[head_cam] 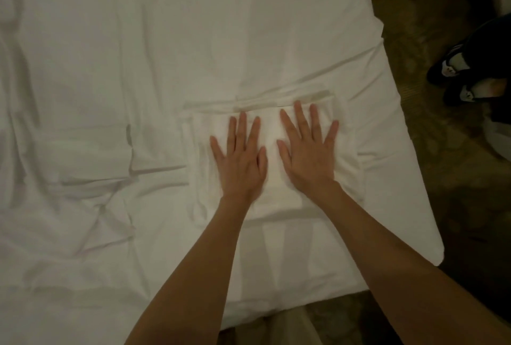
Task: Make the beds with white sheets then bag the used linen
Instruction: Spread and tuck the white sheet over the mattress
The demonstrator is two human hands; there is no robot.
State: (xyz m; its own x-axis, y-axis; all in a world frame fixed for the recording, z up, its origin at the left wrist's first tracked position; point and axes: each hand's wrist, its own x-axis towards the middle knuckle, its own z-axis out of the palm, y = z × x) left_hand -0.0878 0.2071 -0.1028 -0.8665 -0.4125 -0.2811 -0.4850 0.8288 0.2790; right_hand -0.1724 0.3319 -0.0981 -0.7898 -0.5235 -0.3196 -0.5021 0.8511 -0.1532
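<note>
With both palms laid flat and the fingers spread straight, the left hand (240, 160) and the right hand (309, 151) press side by side on a folded white sheet (272, 134), holding nothing between finger and thumb. That folded sheet lies as a thick square pad near the foot-side edge of the bed (401, 178), just in front of the person, and both hands rest well within its outline, the right one reaching a little nearer its far edge.

Around the pad spreads a white cover sheet (138, 54), creased in long ridges to the left and drawn smoother toward the right corner. Beyond the bed's right edge runs a dark patterned carpet (414, 26), where the dark shoes (456, 79) of another person stand well apart from the work.

By my reading, the step in hand is to flatten or locate the fold before opening the fresh sheet over the bed. To do it well, keep the pressure even through both palms so the layers do not skew, then find the loose outer edge with the fingertips rather than grabbing the whole stack. Unfolding from the bed's middle outward should keep the sheet centred and spare later tugging at the wrinkles on the left.
</note>
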